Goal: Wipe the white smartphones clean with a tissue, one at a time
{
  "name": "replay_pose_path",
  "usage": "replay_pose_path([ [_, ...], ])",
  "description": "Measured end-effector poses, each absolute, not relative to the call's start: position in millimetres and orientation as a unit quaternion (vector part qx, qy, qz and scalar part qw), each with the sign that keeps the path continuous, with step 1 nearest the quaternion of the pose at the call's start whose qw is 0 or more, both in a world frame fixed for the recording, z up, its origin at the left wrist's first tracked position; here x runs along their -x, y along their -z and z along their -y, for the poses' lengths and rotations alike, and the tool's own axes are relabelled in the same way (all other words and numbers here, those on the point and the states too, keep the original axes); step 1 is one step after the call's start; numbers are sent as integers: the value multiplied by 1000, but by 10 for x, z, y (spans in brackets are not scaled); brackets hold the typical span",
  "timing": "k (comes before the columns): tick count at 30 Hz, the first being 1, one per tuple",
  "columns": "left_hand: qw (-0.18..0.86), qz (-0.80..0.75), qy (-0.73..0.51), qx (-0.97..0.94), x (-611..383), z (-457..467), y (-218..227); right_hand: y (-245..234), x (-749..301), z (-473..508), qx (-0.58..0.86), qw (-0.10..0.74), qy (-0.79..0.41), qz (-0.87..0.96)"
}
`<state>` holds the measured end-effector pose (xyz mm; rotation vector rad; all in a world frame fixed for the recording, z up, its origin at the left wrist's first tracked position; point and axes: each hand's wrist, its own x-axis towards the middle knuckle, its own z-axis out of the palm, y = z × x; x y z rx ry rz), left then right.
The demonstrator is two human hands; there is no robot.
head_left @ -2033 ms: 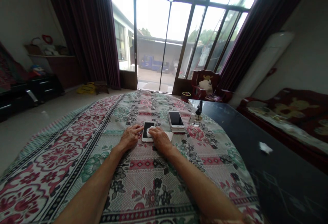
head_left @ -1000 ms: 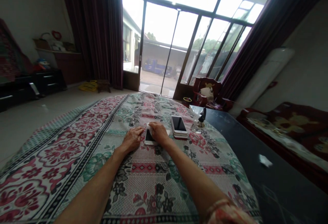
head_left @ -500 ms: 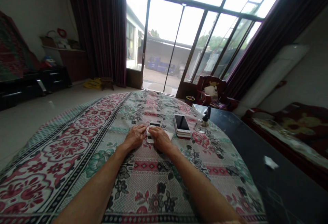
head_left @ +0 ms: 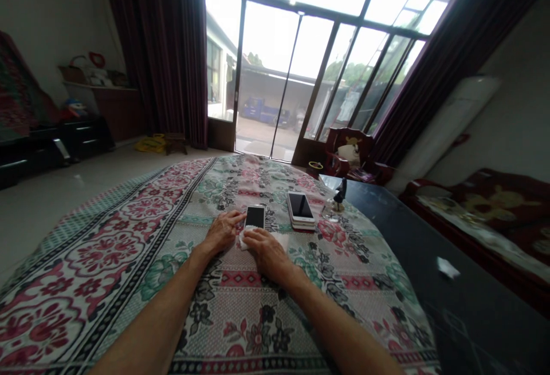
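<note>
A white smartphone [head_left: 255, 216] with a dark screen lies face up on the flowered tablecloth [head_left: 258, 283]. My left hand [head_left: 221, 232] has its fingertips at the phone's left edge, steadying it. Pressed under the fingers of my right hand [head_left: 267, 252] is a wad of white tissue [head_left: 244, 240], at the phone's lower end. The right fingers cover part of the tissue and the phone's bottom edge. To the right sits a stack of phones [head_left: 301, 210], the top one white with a dark screen.
A small dark figurine [head_left: 340, 193] stands beyond the stack, near the table's right side. Crumpled white paper [head_left: 447, 268] rests on a dark surface [head_left: 429, 289] to the right. Red wooden seats [head_left: 354, 154] and glass doors [head_left: 275, 77] are farther off.
My right hand has slid the tissue down toward me, from the phone's middle to its lower end. More of the screen shows. My left hand stays at the left edge.
</note>
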<state>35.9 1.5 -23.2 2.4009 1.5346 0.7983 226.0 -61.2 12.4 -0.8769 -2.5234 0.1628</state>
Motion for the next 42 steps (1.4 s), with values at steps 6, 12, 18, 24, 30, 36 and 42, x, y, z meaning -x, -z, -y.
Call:
replay_pose_path([
  [6,87,-516,-266,-810,-363,-15,230,-144,-2295,663,306,241,-93,916],
  [12,92,-531,-261,-801,-370,-13,226,-275,-2361,269,388,287,-71,873],
  [18,91,-529,-265,-801,-368,-14,230,-246,-2304,-246,483,239,-53,841],
  [24,83,-504,-263,-818,-356,-29,222,-108,-2245,-298,512,196,-44,835],
  [30,98,-505,-290,-807,-356,-15,209,-139,-2314,-91,492,183,-42,850],
  [36,117,-582,-326,-736,-453,127,20,-89,-2371,125,497,216,-46,839],
  [42,80,-588,-276,-756,-764,345,-50,12,-2410,220,480,293,-43,826],
])
